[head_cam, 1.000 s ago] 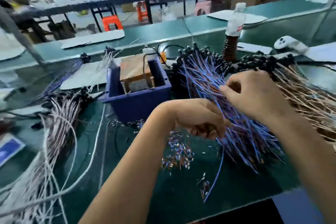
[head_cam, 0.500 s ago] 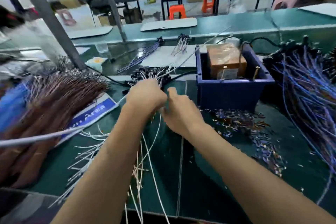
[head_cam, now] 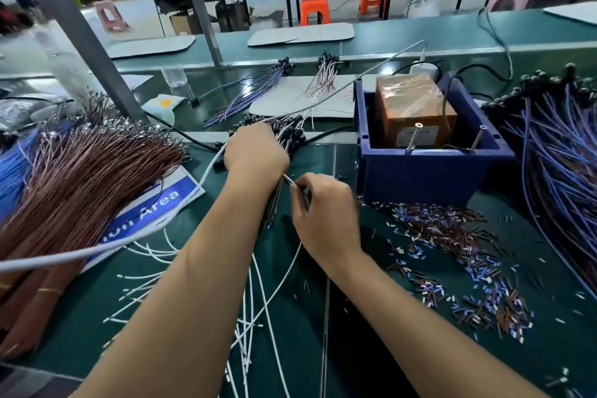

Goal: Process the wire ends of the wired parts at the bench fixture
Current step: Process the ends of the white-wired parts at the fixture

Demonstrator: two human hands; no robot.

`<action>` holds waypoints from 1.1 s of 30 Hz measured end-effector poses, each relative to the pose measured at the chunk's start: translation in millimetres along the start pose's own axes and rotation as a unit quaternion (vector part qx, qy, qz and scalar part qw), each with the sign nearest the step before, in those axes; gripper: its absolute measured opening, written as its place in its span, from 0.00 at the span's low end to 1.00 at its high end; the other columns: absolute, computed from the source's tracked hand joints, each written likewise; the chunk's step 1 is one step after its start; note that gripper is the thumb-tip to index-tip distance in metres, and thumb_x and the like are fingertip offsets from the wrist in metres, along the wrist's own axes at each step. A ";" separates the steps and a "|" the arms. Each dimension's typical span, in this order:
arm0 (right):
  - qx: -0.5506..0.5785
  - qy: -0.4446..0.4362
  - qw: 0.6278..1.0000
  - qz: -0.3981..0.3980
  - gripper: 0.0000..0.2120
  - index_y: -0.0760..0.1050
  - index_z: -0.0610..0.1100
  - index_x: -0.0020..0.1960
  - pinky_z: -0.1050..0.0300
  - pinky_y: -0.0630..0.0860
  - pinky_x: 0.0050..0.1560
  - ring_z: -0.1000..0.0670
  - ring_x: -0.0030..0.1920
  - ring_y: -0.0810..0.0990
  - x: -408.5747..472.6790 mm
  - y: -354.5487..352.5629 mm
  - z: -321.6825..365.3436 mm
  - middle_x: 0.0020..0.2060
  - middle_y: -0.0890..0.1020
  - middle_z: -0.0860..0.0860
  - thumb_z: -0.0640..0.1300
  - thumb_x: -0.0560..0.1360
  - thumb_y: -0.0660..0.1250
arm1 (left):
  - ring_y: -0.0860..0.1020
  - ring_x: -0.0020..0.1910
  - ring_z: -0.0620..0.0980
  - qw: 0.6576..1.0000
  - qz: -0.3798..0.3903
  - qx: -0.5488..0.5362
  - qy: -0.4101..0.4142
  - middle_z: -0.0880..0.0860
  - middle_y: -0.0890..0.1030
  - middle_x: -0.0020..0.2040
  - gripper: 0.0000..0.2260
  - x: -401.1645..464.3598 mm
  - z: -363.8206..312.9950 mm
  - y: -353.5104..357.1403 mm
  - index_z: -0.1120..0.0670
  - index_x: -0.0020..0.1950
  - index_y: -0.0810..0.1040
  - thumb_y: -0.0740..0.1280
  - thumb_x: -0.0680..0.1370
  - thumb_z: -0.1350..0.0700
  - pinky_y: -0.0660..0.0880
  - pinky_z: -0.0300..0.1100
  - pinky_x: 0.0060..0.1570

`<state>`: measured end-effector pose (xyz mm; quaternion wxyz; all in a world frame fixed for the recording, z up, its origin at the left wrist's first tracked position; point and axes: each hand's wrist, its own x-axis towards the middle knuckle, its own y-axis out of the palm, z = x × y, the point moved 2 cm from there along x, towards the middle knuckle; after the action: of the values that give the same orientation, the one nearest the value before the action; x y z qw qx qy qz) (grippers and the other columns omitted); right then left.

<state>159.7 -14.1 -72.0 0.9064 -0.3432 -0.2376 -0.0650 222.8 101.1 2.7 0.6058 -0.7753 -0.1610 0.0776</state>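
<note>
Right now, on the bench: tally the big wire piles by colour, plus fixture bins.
Brown wire pile: 1
Blue wire pile: 1
White wire pile: 1, under both forearms
Blue fixture bin: 1
Total: 4

An orange stool (head_cam: 314, 11) and a pink stool (head_cam: 109, 14) stand beyond the bench.

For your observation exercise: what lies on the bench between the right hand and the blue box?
In the head view, bare green mat, then scattered cut wire bits below the blue box, right of the right hand.
</note>
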 end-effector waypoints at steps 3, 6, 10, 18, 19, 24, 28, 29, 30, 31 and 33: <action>-0.046 -0.002 0.998 -0.039 0.10 0.82 0.42 0.46 0.51 0.73 0.35 0.46 0.39 0.75 -4.2 -16.0 7.6 0.41 0.75 0.48 0.47 0.81 0.69 | 0.77 0.49 0.61 1.000 0.009 0.006 0.002 0.58 0.74 0.43 0.09 -4.1 -9.0 -6.9 0.55 0.37 0.67 0.67 0.72 0.60 0.72 0.46 0.46; -0.006 -0.018 0.999 -0.045 0.09 0.81 0.42 0.48 0.50 0.72 0.39 0.45 0.42 0.75 -0.1 -42.7 18.8 0.44 0.76 0.48 0.46 0.82 0.68 | 0.79 0.41 0.58 0.999 0.053 -0.007 0.008 0.55 0.82 0.40 0.06 -12.0 -19.9 -18.5 0.56 0.37 0.73 0.69 0.72 0.57 0.71 0.40 0.37; 0.007 -0.046 0.998 -0.041 0.09 0.82 0.43 0.51 0.47 0.76 0.42 0.44 0.40 0.81 18.2 -96.4 34.6 0.41 0.85 0.47 0.44 0.84 0.66 | 0.82 0.24 0.51 0.955 0.148 -0.254 -0.040 0.56 0.83 0.27 0.06 -30.1 -42.1 -41.0 0.62 0.46 0.77 0.64 0.75 0.59 0.78 0.37 0.29; 0.161 -0.053 0.985 0.002 0.07 0.82 0.42 0.49 0.55 0.75 0.29 0.55 0.25 0.77 29.9 -166.6 25.5 0.30 0.81 0.52 0.42 0.84 0.67 | 0.81 0.25 0.50 0.820 0.021 -0.572 0.017 0.58 0.82 0.33 0.05 -74.2 -75.5 -92.0 0.63 0.47 0.73 0.67 0.79 0.70 0.77 0.37 0.25; 0.188 -0.048 0.981 0.003 0.08 0.83 0.41 0.50 0.60 0.72 0.29 0.56 0.25 0.76 27.9 -171.1 18.4 0.30 0.81 0.52 0.41 0.84 0.66 | 0.84 0.29 0.52 0.774 -0.012 -0.633 0.025 0.58 0.84 0.33 0.03 -79.1 -79.5 -94.0 0.63 0.50 0.74 0.66 0.81 0.69 0.80 0.40 0.29; 0.157 -0.050 0.986 -0.016 0.08 0.84 0.41 0.47 0.65 0.73 0.39 0.58 0.32 0.78 17.7 -181.3 -15.9 0.33 0.83 0.50 0.41 0.83 0.69 | 0.84 0.34 0.50 0.517 -0.020 -0.855 -0.028 0.56 0.85 0.35 0.10 -99.2 -105.2 -75.4 0.68 0.64 0.74 0.61 0.85 0.64 0.81 0.40 0.37; 0.070 -0.054 0.996 0.014 0.08 0.84 0.43 0.47 0.69 0.65 0.34 0.57 0.28 0.75 3.3 -184.3 -39.4 0.32 0.82 0.53 0.43 0.82 0.69 | 0.84 0.36 0.47 0.578 -0.054 -0.814 -0.007 0.54 0.86 0.45 0.09 -115.6 -117.3 -50.9 0.60 0.63 0.69 0.62 0.84 0.66 0.78 0.37 0.34; 0.048 -0.058 0.997 0.025 0.08 0.84 0.44 0.47 0.68 0.65 0.34 0.56 0.29 0.75 0.2 -186.5 -45.2 0.31 0.81 0.54 0.44 0.82 0.69 | 0.84 0.36 0.47 0.639 -0.078 -0.765 0.007 0.53 0.85 0.48 0.10 -115.2 -114.3 -45.4 0.57 0.61 0.68 0.62 0.83 0.67 0.78 0.37 0.34; 0.032 -0.062 0.997 0.035 0.08 0.84 0.45 0.46 0.67 0.66 0.34 0.56 0.29 0.75 -1.7 -189.2 -50.3 0.31 0.81 0.54 0.44 0.82 0.70 | 0.84 0.37 0.48 0.699 -0.092 -0.709 0.017 0.54 0.83 0.49 0.12 -112.3 -110.5 -40.2 0.54 0.60 0.68 0.62 0.81 0.68 0.79 0.38 0.34; 0.019 -0.067 0.997 0.045 0.07 0.84 0.46 0.46 0.66 0.67 0.34 0.55 0.29 0.75 -3.5 -192.8 -55.3 0.31 0.81 0.54 0.45 0.82 0.70 | 0.84 0.38 0.51 0.750 -0.088 -0.656 0.021 0.54 0.81 0.49 0.14 -108.2 -106.6 -34.7 0.54 0.59 0.69 0.62 0.80 0.69 0.79 0.39 0.33; -0.012 -0.072 0.995 0.074 0.07 0.85 0.46 0.47 0.62 0.68 0.34 0.56 0.29 0.74 -4.9 -195.3 -63.1 0.30 0.80 0.56 0.45 0.81 0.71 | 0.83 0.33 0.52 0.808 -0.022 -0.589 0.010 0.57 0.80 0.45 0.14 -99.6 -98.3 -23.0 0.55 0.59 0.72 0.61 0.78 0.71 0.79 0.40 0.32</action>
<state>125.0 -203.2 0.0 0.8852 -0.3740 -0.2756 0.0244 156.9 -18.1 42.3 0.0362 -0.9804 -0.1865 -0.0530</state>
